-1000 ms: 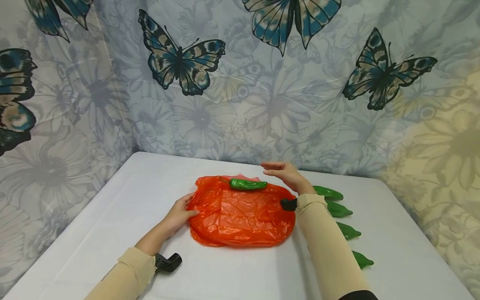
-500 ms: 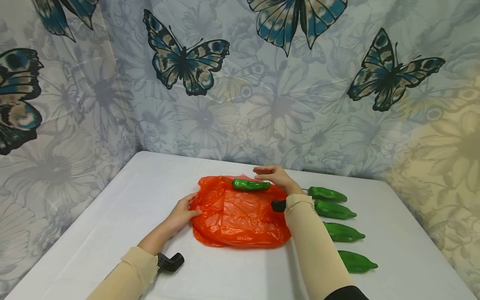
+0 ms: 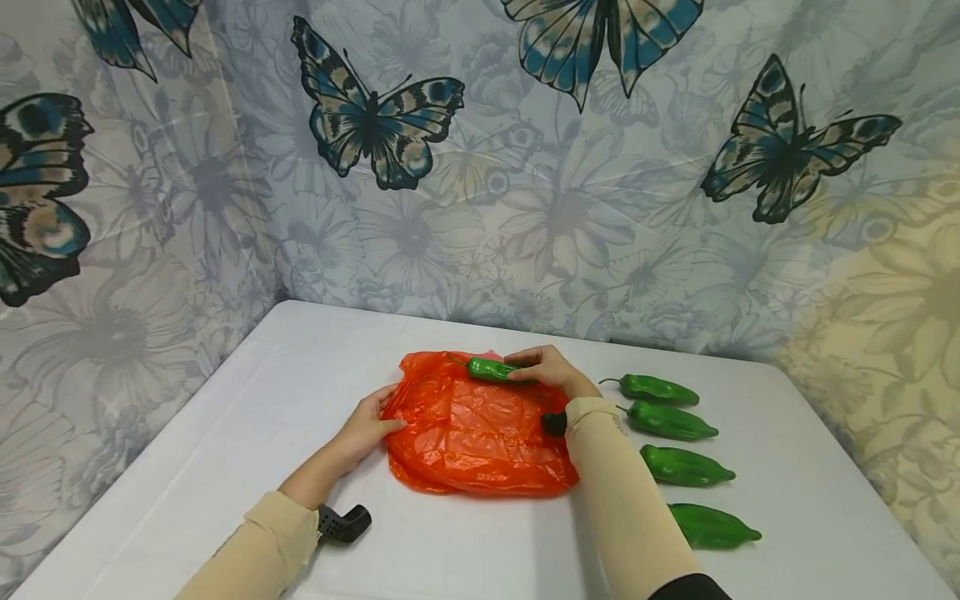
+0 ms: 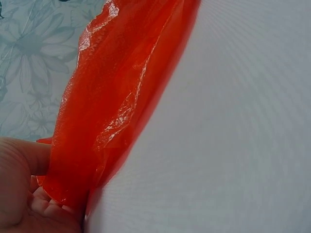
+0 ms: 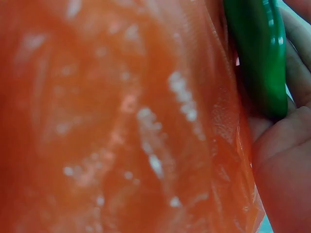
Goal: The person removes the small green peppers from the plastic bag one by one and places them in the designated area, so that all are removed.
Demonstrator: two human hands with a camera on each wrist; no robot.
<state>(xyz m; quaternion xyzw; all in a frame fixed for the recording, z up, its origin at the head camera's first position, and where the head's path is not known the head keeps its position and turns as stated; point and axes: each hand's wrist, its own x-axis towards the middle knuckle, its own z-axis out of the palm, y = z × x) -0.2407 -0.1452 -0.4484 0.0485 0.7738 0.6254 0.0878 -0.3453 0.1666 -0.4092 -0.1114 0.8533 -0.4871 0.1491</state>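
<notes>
Two bare hands are seen at a crinkled orange plastic bag point(image 3: 476, 437) that is laid flat near the middle of a white bench point(image 3: 225, 433). The bag's left edge is pinched by the left hand point(image 3: 369, 427), whose grip is closed on the thin plastic, as is shown close up by the left wrist view point(image 4: 97, 121). A glossy green pepper point(image 3: 491, 369) is lain across the bag's far edge, and it is held at its right end by the right hand point(image 3: 547, 367), with the fingers curled round it; this grip is confirmed in the right wrist view point(image 5: 260, 53). Four more green peppers point(image 3: 667, 421) are set in a row on the bench to the right of the bag, apart from it. A butterfly-printed backdrop point(image 3: 525, 167) is hung behind the bench.
</notes>
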